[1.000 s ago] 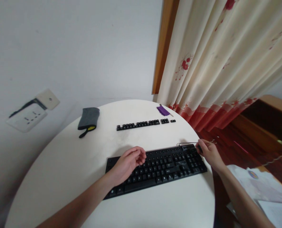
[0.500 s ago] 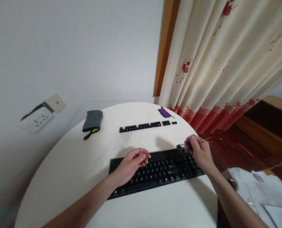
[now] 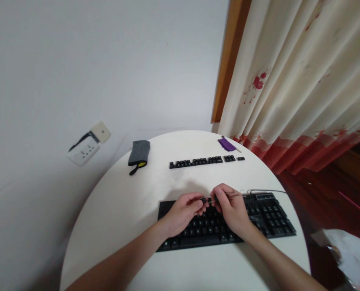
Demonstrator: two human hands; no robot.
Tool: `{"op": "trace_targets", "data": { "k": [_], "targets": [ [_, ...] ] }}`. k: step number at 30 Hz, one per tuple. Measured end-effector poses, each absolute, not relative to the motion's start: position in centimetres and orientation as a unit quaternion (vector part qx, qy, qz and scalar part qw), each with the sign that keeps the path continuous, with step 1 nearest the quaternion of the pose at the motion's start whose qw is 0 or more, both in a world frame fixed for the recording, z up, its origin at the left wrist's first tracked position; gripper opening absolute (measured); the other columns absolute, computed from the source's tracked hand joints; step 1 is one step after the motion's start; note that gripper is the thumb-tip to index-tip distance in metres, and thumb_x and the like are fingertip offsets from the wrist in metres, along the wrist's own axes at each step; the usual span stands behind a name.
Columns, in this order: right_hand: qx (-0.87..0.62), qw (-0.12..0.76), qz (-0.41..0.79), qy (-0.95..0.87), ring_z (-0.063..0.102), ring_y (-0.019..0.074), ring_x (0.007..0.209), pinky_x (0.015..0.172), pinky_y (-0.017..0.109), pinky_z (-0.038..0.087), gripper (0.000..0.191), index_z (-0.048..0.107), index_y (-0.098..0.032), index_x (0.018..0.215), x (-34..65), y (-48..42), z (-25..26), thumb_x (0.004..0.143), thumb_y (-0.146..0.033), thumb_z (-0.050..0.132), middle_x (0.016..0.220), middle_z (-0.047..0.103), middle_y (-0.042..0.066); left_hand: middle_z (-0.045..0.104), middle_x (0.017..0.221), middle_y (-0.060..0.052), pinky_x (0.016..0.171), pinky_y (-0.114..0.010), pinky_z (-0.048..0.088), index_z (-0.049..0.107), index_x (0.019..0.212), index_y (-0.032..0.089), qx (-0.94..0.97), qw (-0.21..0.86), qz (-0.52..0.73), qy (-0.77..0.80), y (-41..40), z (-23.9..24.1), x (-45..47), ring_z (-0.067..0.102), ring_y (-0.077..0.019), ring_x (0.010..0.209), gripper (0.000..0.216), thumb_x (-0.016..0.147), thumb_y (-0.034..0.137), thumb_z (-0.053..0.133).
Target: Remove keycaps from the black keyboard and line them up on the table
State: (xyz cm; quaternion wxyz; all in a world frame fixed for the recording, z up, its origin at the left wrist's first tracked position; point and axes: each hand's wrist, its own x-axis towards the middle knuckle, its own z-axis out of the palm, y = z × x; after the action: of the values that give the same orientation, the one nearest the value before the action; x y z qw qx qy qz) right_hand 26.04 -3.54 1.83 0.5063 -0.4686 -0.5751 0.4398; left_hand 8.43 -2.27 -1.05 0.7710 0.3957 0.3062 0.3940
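Over the middle of a black keyboard [image 3: 272, 214], my two hands meet just above the keys. My left hand [image 3: 181, 212] pinches a small black keycap [image 3: 203, 200] between thumb and fingers. Closed around a keycap puller [image 3: 216, 198] is my right hand [image 3: 232, 210]; the puller's thin wire points left, reaching the keycap. Whether the wire is still hooked on the keycap I cannot tell. Beyond the keyboard, loose black keycaps [image 3: 186, 163] lie in a row, split into groups. My hands hide part of the keyboard's upper rows.
A grey cloth pouch [image 3: 139, 152] lies at the back left of the round white table [image 3: 107, 226]. A purple cloth item with a stick [image 3: 227, 144] lies at the back right. The keyboard's cable [image 3: 266, 190] runs off the right edge, near the curtain [image 3: 276, 89].
My right hand has moved left from the keyboard's upper right, carrying the puller and keycap to my left hand. My left hand has closed on the keycap. The view has shifted.
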Motion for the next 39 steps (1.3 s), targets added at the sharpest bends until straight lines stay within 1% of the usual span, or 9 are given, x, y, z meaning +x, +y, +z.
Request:
{"op": "trace_targets", "data": {
  "k": [3,8,12,16,21,25,29,35,39],
  "targets": [
    [-0.472,0.501,0.407,-0.6,0.046,0.0105,0.05,0.049,0.022,0.037,0.036,0.06,-0.018,0.074,26.1,-4.1,1.5,0.099,-0.04,0.047,0.059,0.054,-0.002,0.066,0.083,-0.007,0.071,-0.029,0.039,0.073,0.09,0.012,0.416,0.763,0.379,0.317,-2.3,-1.0,8.5,0.055,-0.0159,0.077,0.022,0.08,0.031,0.078],
    [-0.433,0.467,0.375,-0.674,0.058,0.0133,0.063,0.063,0.024,0.045,0.029,0.061,-0.019,0.076,26.0,-4.5,1.6,0.099,-0.032,0.048,0.068,0.063,0.0,0.064,0.078,-0.005,0.072,-0.029,0.04,0.074,0.086,0.012,0.427,0.75,0.381,0.332,-2.3,-0.8,8.4,0.054,-0.0158,0.075,0.021,0.076,0.029,0.08],
    [-0.458,0.482,0.364,-0.652,0.056,0.013,0.063,0.063,0.024,0.044,0.03,0.061,-0.019,0.077,26.1,-4.4,1.5,0.1,-0.033,0.047,0.067,0.061,0.0,0.067,0.088,-0.008,0.073,-0.028,0.041,0.075,0.096,0.012,0.41,0.763,0.379,0.325,-2.3,-0.5,8.5,0.058,-0.0164,0.082,0.022,0.082,0.028,0.075],
    [-0.483,0.48,0.337,-0.65,0.055,0.0135,0.062,0.062,0.024,0.042,0.033,0.059,-0.019,0.074,26.4,-4.3,1.4,0.1,-0.033,0.045,0.066,0.058,-0.001,0.069,0.102,-0.009,0.077,-0.028,0.044,0.071,0.114,0.017,0.378,0.781,0.379,0.321,-2.2,-0.4,8.5,0.062,-0.0166,0.085,0.033,0.082,0.025,0.075],
    [-0.499,0.461,0.288,-0.675,0.053,0.0141,0.062,0.062,0.026,0.039,0.031,0.057,-0.019,0.073,26.3,-4.4,1.3,0.1,-0.03,0.044,0.066,0.057,0.0,0.069,0.11,-0.011,0.09,-0.034,0.048,0.074,0.102,0.014,0.379,0.778,0.386,0.321,-2.2,-0.7,8.6,0.066,-0.0193,0.092,0.023,0.081,0.024,0.077],
    [-0.491,0.518,0.251,-0.654,0.054,0.0171,0.071,0.068,0.03,0.041,0.031,0.056,-0.02,0.075,26.6,-4.2,1.7,0.101,-0.027,0.041,0.073,0.056,0.002,0.07,0.111,-0.011,0.096,-0.036,0.048,0.074,0.103,0.014,0.364,0.771,0.397,0.34,-2.2,-1.2,8.5,0.067,-0.0208,0.097,0.026,0.079,0.025,0.08],
    [-0.467,0.558,0.217,-0.65,0.056,0.0207,0.087,0.08,0.034,0.043,0.029,0.057,-0.021,0.081,27.3,-4.0,2.1,0.102,-0.024,0.037,0.087,0.059,0.006,0.071,0.096,-0.008,0.09,-0.034,0.049,0.074,0.099,0.013,0.349,0.769,0.402,0.354,-2.1,-1.5,8.4,0.068,-0.0195,0.09,0.027,0.077,0.025,0.082],
    [-0.401,0.409,0.295,-0.765,0.059,0.0183,0.087,0.08,0.031,0.048,0.024,0.062,-0.023,0.116,27.8,-4.1,2.4,0.1,-0.018,0.044,0.098,0.058,0.006,0.069,0.089,-0.005,0.08,-0.03,0.046,0.074,0.094,0.015,0.356,0.765,0.408,0.349,-2.1,-1.0,8.4,0.062,-0.0155,0.082,0.023,0.076,0.025,0.082],
    [-0.406,0.366,0.295,-0.784,0.061,0.0184,0.089,0.082,0.03,0.05,0.021,0.065,-0.023,0.113,27.8,-4.0,2.6,0.094,-0.019,0.058,0.098,0.06,0.006,0.067,0.089,-0.005,0.078,-0.03,0.044,0.073,0.089,0.014,0.368,0.759,0.401,0.358,-2.0,-0.9,8.3,0.059,-0.016,0.083,0.021,0.074,0.026,0.083]
  ]
}}
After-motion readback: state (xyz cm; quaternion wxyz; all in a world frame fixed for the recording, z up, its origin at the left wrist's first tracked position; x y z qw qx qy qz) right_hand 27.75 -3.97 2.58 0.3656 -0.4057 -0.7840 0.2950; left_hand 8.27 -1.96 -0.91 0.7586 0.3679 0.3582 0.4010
